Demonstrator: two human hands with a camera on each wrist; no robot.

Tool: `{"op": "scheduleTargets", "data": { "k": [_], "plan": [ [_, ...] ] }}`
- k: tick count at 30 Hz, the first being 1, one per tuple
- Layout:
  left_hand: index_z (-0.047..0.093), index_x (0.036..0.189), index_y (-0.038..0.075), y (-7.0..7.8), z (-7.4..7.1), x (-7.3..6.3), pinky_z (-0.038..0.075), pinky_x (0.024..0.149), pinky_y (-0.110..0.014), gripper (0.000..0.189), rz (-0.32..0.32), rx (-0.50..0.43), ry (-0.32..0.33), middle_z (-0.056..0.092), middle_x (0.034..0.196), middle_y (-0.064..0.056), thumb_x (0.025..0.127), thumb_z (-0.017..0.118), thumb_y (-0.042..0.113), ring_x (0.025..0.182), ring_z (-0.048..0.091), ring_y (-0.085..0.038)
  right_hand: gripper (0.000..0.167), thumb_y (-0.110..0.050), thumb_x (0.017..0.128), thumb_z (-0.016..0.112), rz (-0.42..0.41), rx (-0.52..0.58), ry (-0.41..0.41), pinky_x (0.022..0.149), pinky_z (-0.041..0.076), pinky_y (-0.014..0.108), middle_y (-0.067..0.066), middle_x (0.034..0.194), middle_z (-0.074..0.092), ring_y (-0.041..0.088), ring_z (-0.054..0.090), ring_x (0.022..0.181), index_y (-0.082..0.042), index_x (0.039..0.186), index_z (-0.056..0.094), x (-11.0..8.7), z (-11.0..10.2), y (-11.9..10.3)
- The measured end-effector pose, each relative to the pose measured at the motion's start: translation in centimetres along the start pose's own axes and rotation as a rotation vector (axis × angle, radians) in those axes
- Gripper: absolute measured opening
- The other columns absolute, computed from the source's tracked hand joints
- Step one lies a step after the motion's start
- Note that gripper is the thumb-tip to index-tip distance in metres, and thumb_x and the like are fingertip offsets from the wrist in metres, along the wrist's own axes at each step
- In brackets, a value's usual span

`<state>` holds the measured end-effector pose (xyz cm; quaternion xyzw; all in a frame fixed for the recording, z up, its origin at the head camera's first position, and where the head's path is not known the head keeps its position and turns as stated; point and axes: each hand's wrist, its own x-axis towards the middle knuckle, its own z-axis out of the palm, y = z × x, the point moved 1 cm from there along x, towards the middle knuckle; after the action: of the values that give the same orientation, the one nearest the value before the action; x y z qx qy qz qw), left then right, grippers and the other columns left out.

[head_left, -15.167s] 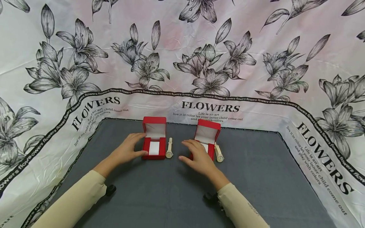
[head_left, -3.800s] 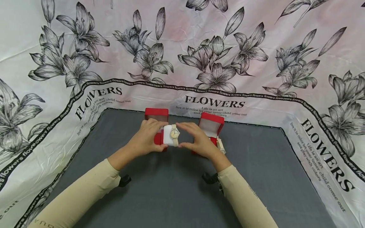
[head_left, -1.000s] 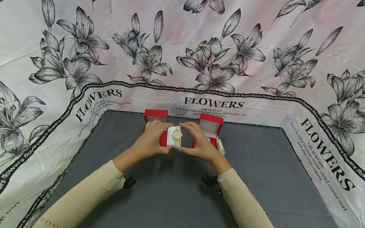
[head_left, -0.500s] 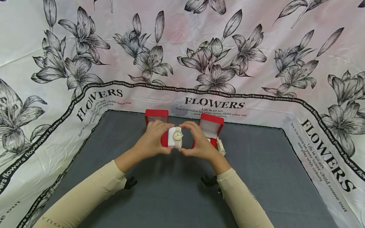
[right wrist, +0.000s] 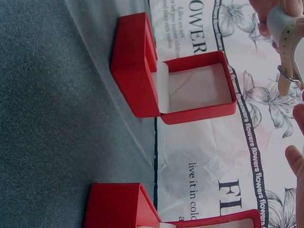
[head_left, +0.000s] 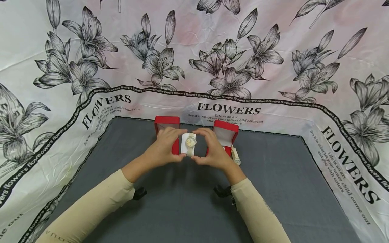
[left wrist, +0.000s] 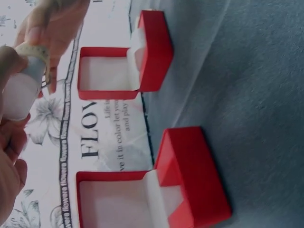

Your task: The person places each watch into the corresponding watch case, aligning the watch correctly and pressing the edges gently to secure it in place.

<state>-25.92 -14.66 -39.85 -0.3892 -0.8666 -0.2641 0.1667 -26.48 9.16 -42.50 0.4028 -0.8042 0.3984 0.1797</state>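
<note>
My left hand [head_left: 162, 147] pinches the white watch cushion [head_left: 183, 144], my right hand [head_left: 214, 151] the cream-strapped wristwatch [head_left: 190, 142] at its end, both above the grey tablecloth [head_left: 273, 182]. Beyond: left red box [head_left: 167, 119], right red box [head_left: 226, 126], lids up; second wristwatch [head_left: 235, 157] just beside the latter.

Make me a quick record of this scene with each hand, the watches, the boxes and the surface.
Left hand: grip on the white cushion
Right hand: holds the cream watch
Cream watch: looped around one end of the white cushion
Second watch: lying beside the right red box
Left red box: lid open
Right red box: lid open
Surface: gray cloth
</note>
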Motion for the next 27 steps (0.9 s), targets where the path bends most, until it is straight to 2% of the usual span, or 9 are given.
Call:
{"op": "scheduleTargets", "data": {
  "k": [3, 6, 16, 27],
  "plan": [
    [0.05, 0.145, 0.005, 0.0, -0.5, 0.0, 0.035, 0.099, -0.05, 0.085, 0.02, 0.004, -0.048, 0.06, 0.135, -0.01, 0.074, 0.092, 0.027, 0.125, 0.048, -0.025, 0.079, -0.014, 0.073, 0.089, 0.014, 0.024, 0.002, 0.11, 0.036, 0.052, 0.013, 0.14, 0.051, 0.029, 0.044, 0.131, -0.004, 0.141, 0.05, -0.2, -0.2, 0.1],
    [0.052, 0.143, 0.005, 0.0, -0.7, 0.0, 0.036, 0.099, -0.049, 0.084, 0.05, 0.033, -0.061, 0.06, 0.134, -0.009, 0.073, 0.093, 0.028, 0.124, 0.048, -0.024, 0.079, -0.012, 0.073, 0.089, 0.01, 0.041, -0.007, 0.11, 0.036, 0.052, 0.013, 0.141, 0.051, 0.029, 0.044, 0.131, -0.004, 0.141, 0.049, -0.4, -0.3, 0.0],
    [0.057, 0.137, 0.007, -0.5, -0.5, -0.7, 0.036, 0.097, -0.048, 0.081, 0.065, 0.014, -0.018, 0.064, 0.126, -0.007, 0.069, 0.094, 0.03, 0.118, 0.051, -0.021, 0.078, -0.018, 0.073, 0.085, -0.012, -0.007, -0.077, 0.113, 0.029, 0.053, 0.015, 0.142, 0.048, 0.028, 0.041, 0.133, -0.003, 0.139, 0.046, -0.2, -0.2, -1.0],
    [0.059, 0.136, 0.004, -0.7, -0.7, -0.9, 0.037, 0.094, -0.046, 0.08, 0.134, -0.002, 0.02, 0.064, 0.119, -0.007, 0.069, 0.095, 0.03, 0.112, 0.053, -0.02, 0.076, -0.018, 0.072, 0.083, -0.054, 0.006, -0.027, 0.112, 0.027, 0.059, 0.019, 0.139, 0.049, 0.033, 0.043, 0.131, 0.0, 0.136, 0.047, 0.0, 0.2, -1.5]
  ]
}}
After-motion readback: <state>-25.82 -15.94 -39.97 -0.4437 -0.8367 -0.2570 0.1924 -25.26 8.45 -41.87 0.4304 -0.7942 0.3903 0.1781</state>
